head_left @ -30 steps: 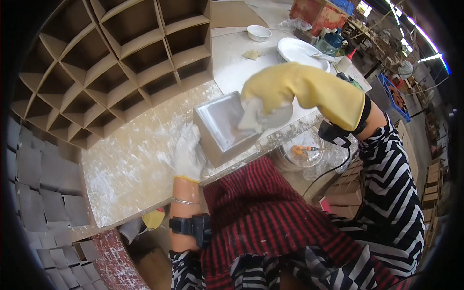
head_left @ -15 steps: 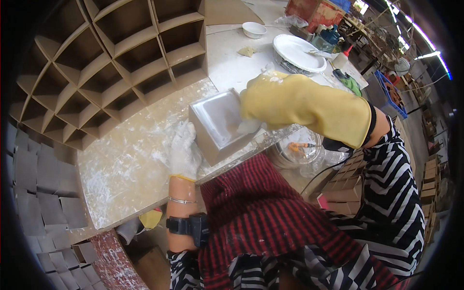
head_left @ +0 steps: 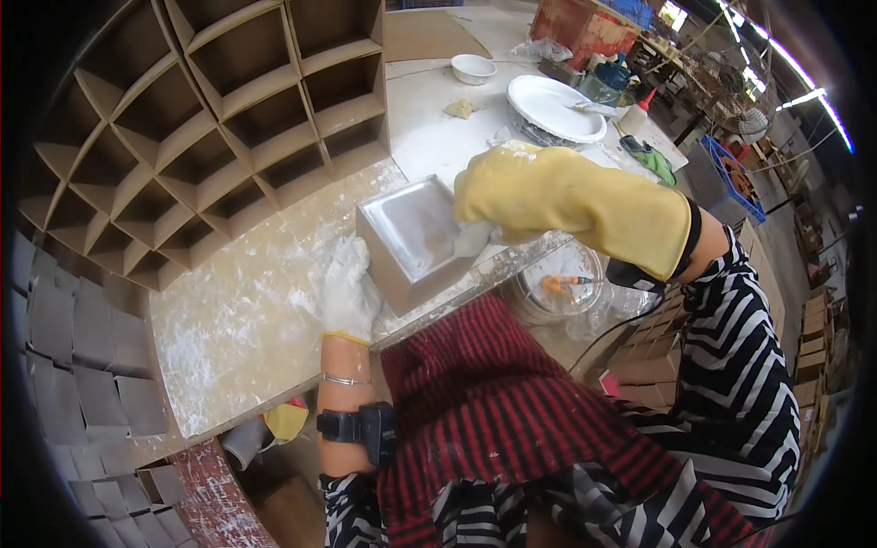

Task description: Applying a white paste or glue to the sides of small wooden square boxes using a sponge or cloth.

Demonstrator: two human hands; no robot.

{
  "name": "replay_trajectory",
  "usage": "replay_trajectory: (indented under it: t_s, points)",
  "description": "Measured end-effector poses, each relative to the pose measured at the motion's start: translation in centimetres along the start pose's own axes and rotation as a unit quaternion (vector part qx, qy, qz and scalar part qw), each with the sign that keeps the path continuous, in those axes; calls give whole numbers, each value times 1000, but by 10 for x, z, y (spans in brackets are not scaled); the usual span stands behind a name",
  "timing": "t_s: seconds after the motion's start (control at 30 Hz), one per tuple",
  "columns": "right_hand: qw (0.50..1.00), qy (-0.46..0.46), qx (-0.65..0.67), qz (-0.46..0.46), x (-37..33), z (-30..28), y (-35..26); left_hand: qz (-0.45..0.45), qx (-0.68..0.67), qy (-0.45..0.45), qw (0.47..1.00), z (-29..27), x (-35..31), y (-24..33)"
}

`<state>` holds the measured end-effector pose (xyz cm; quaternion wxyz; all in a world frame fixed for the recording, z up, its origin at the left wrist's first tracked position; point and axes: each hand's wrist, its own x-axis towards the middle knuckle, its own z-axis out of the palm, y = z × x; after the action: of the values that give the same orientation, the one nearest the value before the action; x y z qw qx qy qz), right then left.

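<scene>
A grey-brown box (head_left: 416,239) rests at the near edge of the worktable, its top face wet and shiny with a whitish film. Against its left side my left hand (head_left: 350,290), in a white knit glove, grips the box, the thumb and fingers partly hidden. My right hand (head_left: 512,187) wears a long yellow rubber glove with white smears. Its fingers are closed on a pale, flat piece like a scraper or pad (head_left: 473,239), which touches the right edge of the top face; its exact kind is unclear.
A large compartmented rack (head_left: 228,119) stands at the back left. On the white-smeared table (head_left: 247,301) are a small white bowl (head_left: 473,68), a white basin (head_left: 555,108) with a tool and a green cloth (head_left: 649,160). Below the edge sits a round tub (head_left: 559,297). Grey boxes (head_left: 68,329) pile up at left.
The pale piece in my right hand has shifted slightly along the box's right side. My left hand stays on the box. The whole view has tilted a little.
</scene>
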<state>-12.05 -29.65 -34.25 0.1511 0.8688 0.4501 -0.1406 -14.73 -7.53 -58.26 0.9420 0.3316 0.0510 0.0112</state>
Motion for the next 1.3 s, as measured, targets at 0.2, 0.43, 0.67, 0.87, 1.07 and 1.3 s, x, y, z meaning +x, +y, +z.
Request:
replay_trajectory:
  t_s: [0.2,0.43,0.67,0.87,1.07,1.3]
  points:
    - [977,102,186,-10,20,-8,16,6,2,-6,1000,3,-11,9]
    - [948,201,219,-110,33,38,17,-26,-36,-47,998,19,-15,12]
    - [918,282,181,-211,35,46,7,-23,-32,-25,999,14,-9,9]
    - [938,326,93,-67,46,26,26,-9,-19,-17,1000,0,-4,3]
    - [910,337,202,130,24,17,48,8,0,-12,1000,-7,-3,0]
    - [958,200,80,191,51,24,4,-7,-3,3,1000,4,-8,4]
